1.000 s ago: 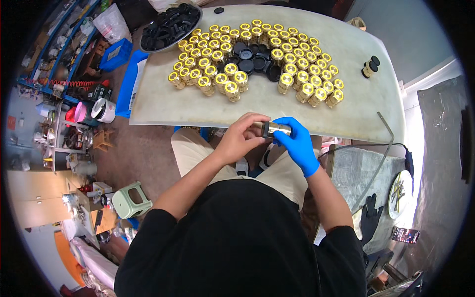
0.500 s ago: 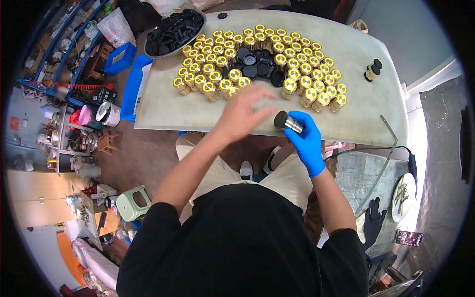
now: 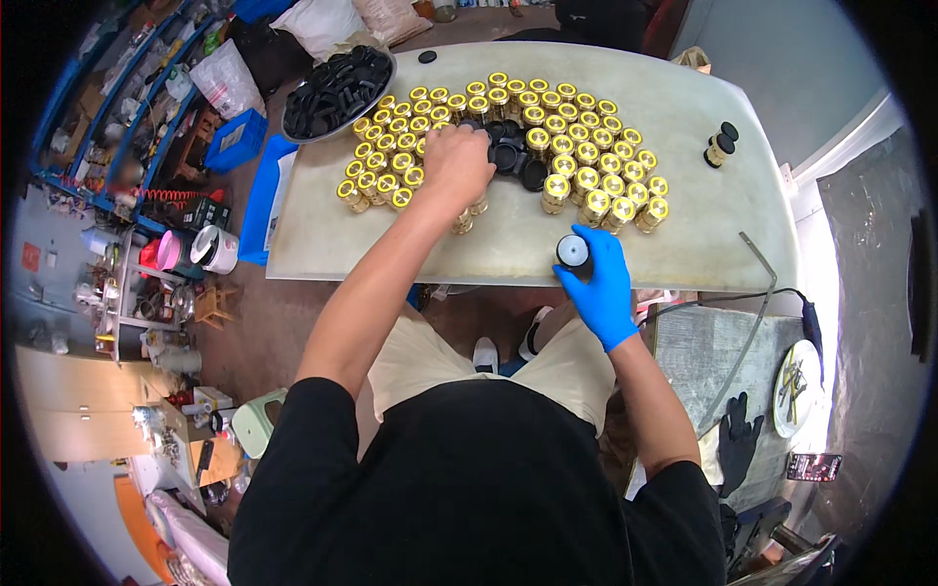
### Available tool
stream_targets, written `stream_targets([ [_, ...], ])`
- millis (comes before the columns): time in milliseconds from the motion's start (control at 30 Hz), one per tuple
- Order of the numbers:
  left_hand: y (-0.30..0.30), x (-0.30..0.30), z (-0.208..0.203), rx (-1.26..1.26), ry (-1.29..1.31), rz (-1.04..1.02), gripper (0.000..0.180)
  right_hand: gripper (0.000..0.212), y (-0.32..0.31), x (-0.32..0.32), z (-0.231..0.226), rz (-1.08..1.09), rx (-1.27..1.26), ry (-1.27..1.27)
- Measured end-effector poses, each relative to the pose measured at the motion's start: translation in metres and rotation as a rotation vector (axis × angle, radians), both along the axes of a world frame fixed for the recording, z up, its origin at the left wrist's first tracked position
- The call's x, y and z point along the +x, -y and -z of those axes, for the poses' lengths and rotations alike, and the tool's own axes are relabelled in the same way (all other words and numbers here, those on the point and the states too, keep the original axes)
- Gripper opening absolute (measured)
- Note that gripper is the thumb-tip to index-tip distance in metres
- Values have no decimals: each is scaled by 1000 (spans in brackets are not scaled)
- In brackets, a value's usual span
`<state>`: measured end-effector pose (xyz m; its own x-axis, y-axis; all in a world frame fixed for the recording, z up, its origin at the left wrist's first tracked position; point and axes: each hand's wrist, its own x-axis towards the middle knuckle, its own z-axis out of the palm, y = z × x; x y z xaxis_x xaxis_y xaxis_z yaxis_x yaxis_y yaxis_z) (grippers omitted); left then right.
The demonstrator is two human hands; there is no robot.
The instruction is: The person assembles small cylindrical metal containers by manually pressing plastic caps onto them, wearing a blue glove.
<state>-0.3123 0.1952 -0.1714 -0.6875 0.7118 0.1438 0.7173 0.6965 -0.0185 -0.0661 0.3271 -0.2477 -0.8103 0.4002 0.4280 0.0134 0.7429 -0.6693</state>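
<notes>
At near edge of desk [image 3: 342, 249], gloved right hand [image 3: 602, 293] curled around pale-ended cylinder [image 3: 574, 250]; beyond, left hand [image 3: 459, 161] over gold-topped cylinders [image 3: 586, 153] beside black caps [image 3: 505, 156], grip hidden. Probably picking step; next move likely calls for fingertip precision.

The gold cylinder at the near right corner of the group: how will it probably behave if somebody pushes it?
The gold cylinder may tip if pushed near its top, as it stands upright and looks taller than wide. Once down, it would probably roll: its side is round. Its shiny, metal-like surface may be slippery.
</notes>
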Motion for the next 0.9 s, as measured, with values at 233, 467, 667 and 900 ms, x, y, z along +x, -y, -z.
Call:
stream_targets([
  [233, 54, 71, 15, 784, 940, 311, 48, 39, -1, -2, 9, -73, -626, 42],
  [467, 68, 115, 65, 967, 1323, 274, 48, 39, 8, -3, 7, -260, -899, -10],
  [667, 66, 114, 69, 964, 1314, 265, 47, 40, 12, 0, 8, -287, -847, 3],
  [900, 64, 115, 69, 968, 1439, 203, 46, 39, 13, 1, 12, -288, -777, -2],
])
